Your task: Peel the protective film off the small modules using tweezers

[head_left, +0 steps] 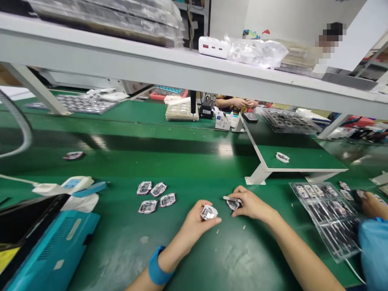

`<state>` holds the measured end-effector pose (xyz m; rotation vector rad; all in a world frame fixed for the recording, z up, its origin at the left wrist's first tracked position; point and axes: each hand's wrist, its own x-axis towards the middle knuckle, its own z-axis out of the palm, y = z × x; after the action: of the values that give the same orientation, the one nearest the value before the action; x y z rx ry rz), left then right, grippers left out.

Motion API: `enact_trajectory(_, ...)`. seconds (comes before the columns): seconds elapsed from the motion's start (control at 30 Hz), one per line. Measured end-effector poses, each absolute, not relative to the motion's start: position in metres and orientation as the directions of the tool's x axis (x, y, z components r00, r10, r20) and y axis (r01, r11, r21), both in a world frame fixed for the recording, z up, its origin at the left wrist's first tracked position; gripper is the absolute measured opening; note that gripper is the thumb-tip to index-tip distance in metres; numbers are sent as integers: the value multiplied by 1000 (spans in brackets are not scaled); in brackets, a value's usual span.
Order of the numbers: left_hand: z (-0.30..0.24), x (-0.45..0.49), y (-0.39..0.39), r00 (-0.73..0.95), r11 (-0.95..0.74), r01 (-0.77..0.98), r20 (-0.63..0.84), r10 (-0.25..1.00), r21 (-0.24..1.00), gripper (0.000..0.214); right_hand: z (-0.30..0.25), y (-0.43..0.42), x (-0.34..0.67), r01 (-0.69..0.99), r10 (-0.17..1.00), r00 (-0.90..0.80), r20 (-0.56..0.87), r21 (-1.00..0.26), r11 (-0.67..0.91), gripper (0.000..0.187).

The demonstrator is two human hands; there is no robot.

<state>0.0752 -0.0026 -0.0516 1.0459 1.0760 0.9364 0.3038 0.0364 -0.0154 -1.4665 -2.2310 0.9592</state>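
Observation:
My left hand (197, 220) rests on the green table top (121, 238), fingers curled around a small shiny metal part (209, 212). A blue wristband (156, 268) circles that wrist. My right hand (250, 204) lies just to the right, pinching a second small metal part (233, 203) against the table. Several more of these flat metal parts (156, 197) lie in a loose group to the left of my hands.
A clear plastic tray (329, 214) of parts lies at right, where another person's hand (371, 204) and blue sleeve reach in. A teal machine (51, 246) stands at lower left. A low white stand (291, 159) carries one part. Across the conveyor a person's hands (242, 104) work.

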Motion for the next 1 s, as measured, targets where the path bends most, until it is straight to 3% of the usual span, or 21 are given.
enact_trajectory(0.13,-36,76,-10,312,332,-166,-270,911,928,38,-11,25,293,576,987,-145,62,-806,135,34)
enact_trajectory(0.2,-29,76,-13,332,380,-211,-300,894,901,31,-11,17,285,385,995,33,90,-920,71,26)
enact_trajectory(0.27,-26,77,-14,323,413,-261,-324,889,872,29,-14,10,278,169,993,112,47,-985,27,30)
enact_trajectory(0.43,-20,77,-15,331,481,-227,-398,856,847,35,-18,-1,277,-90,987,156,-42,-996,-29,40)
enact_trajectory(0.63,-13,77,-14,360,533,-221,-440,823,817,50,-12,0,280,-334,984,41,-176,-930,-152,36)
enact_trajectory(0.8,-14,79,-13,397,525,-226,-415,819,820,51,-11,-6,278,-331,993,-41,-114,-936,-122,28)
enact_trajectory(1.0,-20,80,-13,436,519,-189,-402,805,834,55,-14,-15,278,38,962,-61,265,-963,268,11)
